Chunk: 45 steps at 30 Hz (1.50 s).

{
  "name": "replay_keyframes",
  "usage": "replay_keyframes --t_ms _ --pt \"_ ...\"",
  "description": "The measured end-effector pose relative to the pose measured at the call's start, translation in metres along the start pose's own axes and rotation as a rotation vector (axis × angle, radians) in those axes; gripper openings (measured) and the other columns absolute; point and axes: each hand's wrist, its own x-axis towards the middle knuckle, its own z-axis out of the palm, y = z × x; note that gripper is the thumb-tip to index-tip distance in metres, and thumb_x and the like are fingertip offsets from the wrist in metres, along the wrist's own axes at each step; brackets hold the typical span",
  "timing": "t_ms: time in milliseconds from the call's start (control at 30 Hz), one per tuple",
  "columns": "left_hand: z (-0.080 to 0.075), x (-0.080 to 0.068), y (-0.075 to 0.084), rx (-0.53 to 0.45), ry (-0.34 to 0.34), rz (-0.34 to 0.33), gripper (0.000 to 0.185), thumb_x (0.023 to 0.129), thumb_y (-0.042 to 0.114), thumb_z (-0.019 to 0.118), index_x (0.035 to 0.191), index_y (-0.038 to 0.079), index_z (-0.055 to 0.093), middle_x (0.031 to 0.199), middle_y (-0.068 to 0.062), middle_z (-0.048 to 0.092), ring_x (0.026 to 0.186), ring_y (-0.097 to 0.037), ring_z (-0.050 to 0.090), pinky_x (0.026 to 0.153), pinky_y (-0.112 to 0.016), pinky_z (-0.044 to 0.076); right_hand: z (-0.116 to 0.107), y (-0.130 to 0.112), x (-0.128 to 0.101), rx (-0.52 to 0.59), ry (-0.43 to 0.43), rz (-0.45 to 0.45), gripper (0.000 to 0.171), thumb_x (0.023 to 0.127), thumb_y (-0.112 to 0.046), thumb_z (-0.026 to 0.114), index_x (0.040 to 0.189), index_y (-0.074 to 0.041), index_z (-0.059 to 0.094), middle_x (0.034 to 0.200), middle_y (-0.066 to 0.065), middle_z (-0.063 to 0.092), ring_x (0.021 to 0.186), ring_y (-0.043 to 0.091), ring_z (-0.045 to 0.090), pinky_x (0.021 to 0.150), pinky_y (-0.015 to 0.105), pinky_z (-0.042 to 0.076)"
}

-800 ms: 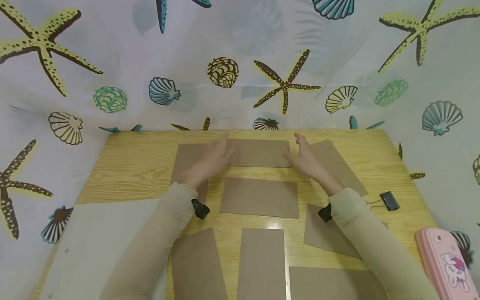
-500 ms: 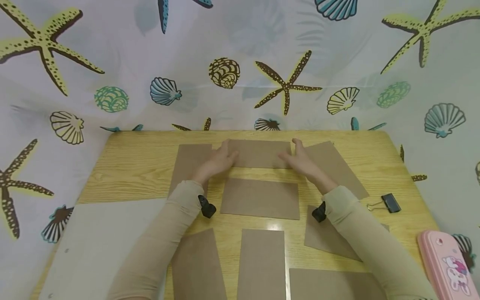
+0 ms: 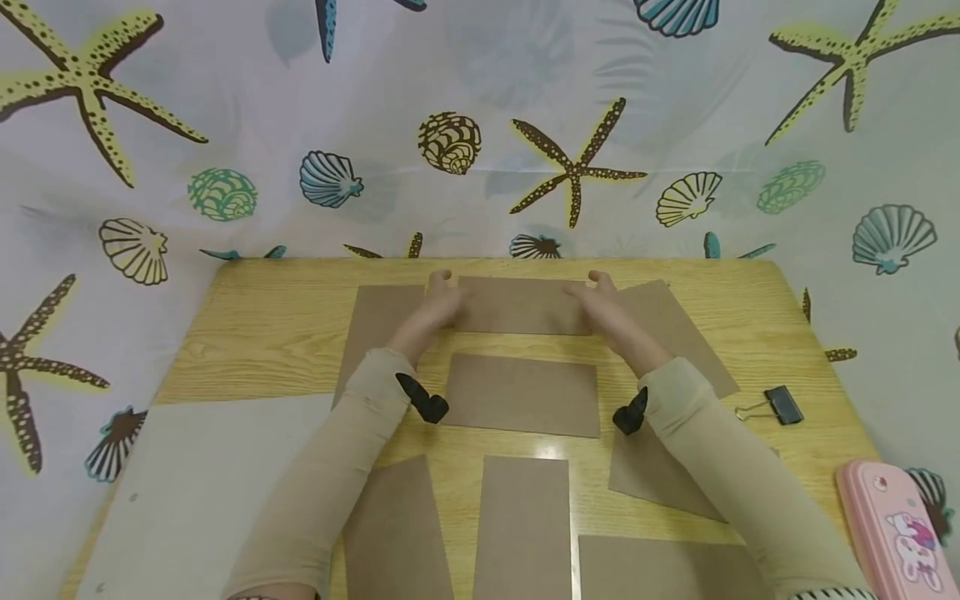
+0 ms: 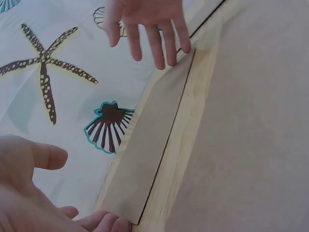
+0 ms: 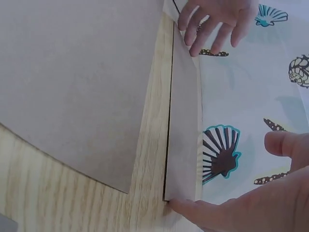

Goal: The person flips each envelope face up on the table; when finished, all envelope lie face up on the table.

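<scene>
A brown card panel (image 3: 521, 306) lies at the far middle of the wooden table (image 3: 277, 325). My left hand (image 3: 435, 304) touches its left end and my right hand (image 3: 603, 304) touches its right end, fingers fairly straight. In the left wrist view the panel (image 4: 145, 154) shows a dark gap under its near edge, my left hand (image 4: 29, 193) at one corner and my right hand (image 4: 149, 24) at the far end. The right wrist view shows the panel (image 5: 183, 140) with my right hand (image 5: 251, 203) at its corner and the left hand (image 5: 217, 19) opposite.
Several more brown panels lie around: one at the left (image 3: 375, 325), one at the right (image 3: 671, 329), one in the middle (image 3: 521, 393), others nearer me. A black binder clip (image 3: 780, 404), a pink case (image 3: 892, 525) and a grey sheet (image 3: 195, 492) sit at the sides.
Both hands have moved forward and inward from above the table onto the ends of the far middle panel, whose near edge now looks slightly raised.
</scene>
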Motion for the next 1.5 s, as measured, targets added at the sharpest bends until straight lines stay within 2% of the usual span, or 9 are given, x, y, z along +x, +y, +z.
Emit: replay_keyframes --t_ms 100,200,300,400,767,933,1133,1267,1500 --pt "-0.004 0.006 -0.001 -0.139 0.032 -0.043 0.075 0.11 0.029 0.05 0.169 0.011 0.007 0.13 -0.012 0.051 0.091 -0.018 0.047 0.087 -0.033 0.046 -0.003 -0.002 0.001 0.071 0.009 0.025 0.086 0.108 -0.034 0.052 0.168 -0.008 -0.002 0.17 0.019 0.017 0.15 0.027 0.032 0.126 0.046 0.03" --pt "-0.007 0.009 -0.004 -0.196 0.024 -0.054 0.074 0.11 0.027 0.05 0.169 0.011 0.01 0.092 0.0 0.042 0.068 -0.013 0.034 0.072 -0.029 0.039 -0.006 -0.003 0.001 0.118 0.021 0.037 0.084 0.108 -0.034 0.052 0.168 -0.009 -0.001 0.122 0.006 0.05 0.094 0.012 0.045 0.095 0.032 0.038" --pt "-0.008 0.01 -0.005 -0.186 0.016 -0.031 0.069 0.108 0.017 0.048 0.168 0.007 0.015 0.087 0.001 0.044 0.061 -0.012 0.033 0.065 -0.027 0.035 -0.007 -0.002 0.003 0.144 0.038 0.031 0.082 0.108 -0.035 0.052 0.167 -0.008 0.002 0.076 -0.007 0.031 0.062 0.009 0.023 0.07 0.029 0.025" --pt "-0.008 0.01 -0.008 -0.168 0.025 0.015 0.068 0.102 0.003 0.046 0.166 0.004 0.024 0.102 -0.003 0.051 0.06 -0.009 0.033 0.062 -0.026 0.033 -0.008 -0.001 0.003 0.142 0.044 0.028 0.083 0.107 -0.036 0.052 0.167 -0.009 0.002 0.064 -0.011 0.027 0.056 0.007 0.022 0.065 0.028 0.025" --pt "-0.002 0.016 -0.013 -0.041 0.193 0.188 0.058 0.092 -0.011 0.053 0.147 0.007 0.058 0.121 -0.011 0.057 0.094 -0.02 0.048 0.069 -0.027 0.039 -0.012 0.002 0.008 0.133 0.069 0.063 0.084 0.107 -0.035 0.051 0.17 -0.009 0.0 0.135 0.009 0.042 0.096 0.016 0.04 0.096 0.036 0.037" --pt "-0.002 0.011 -0.011 -0.049 0.224 0.237 0.053 0.091 -0.011 0.055 0.141 0.006 0.061 0.112 -0.009 0.059 0.086 -0.019 0.05 0.064 -0.024 0.039 -0.015 0.002 0.008 0.143 0.065 0.088 0.077 0.108 -0.037 0.049 0.169 -0.008 0.013 0.169 0.017 0.027 0.127 0.022 0.041 0.122 0.043 0.037" --pt "-0.001 -0.003 -0.006 -0.072 0.272 0.313 0.035 0.103 0.006 0.059 0.138 0.005 0.062 0.117 -0.011 0.061 0.093 -0.022 0.062 0.078 -0.028 0.053 -0.014 -0.002 0.004 0.139 0.057 0.026 0.068 0.111 -0.041 0.043 0.168 -0.01 0.022 0.17 0.014 0.028 0.123 0.019 0.046 0.118 0.041 0.041" --pt "0.002 -0.013 0.0 -0.075 0.344 0.356 0.037 0.107 0.033 0.061 0.133 0.007 0.066 0.128 -0.015 0.065 0.112 -0.027 0.063 0.092 -0.036 0.053 -0.01 -0.004 -0.001 0.038 0.108 -0.097 0.07 0.113 -0.044 0.038 0.17 -0.011 0.015 0.174 0.014 0.025 0.144 0.027 0.047 0.126 0.043 0.037" --pt "0.003 -0.024 0.006 -0.077 0.393 0.361 0.039 0.104 0.048 0.061 0.114 0.011 0.067 0.119 -0.006 0.064 0.101 -0.019 0.054 0.085 -0.032 0.044 -0.005 -0.006 -0.01 0.018 0.168 -0.207 0.066 0.114 -0.043 0.038 0.161 0.001 0.025 0.172 0.022 0.025 0.159 0.039 0.033 0.13 0.047 0.033"
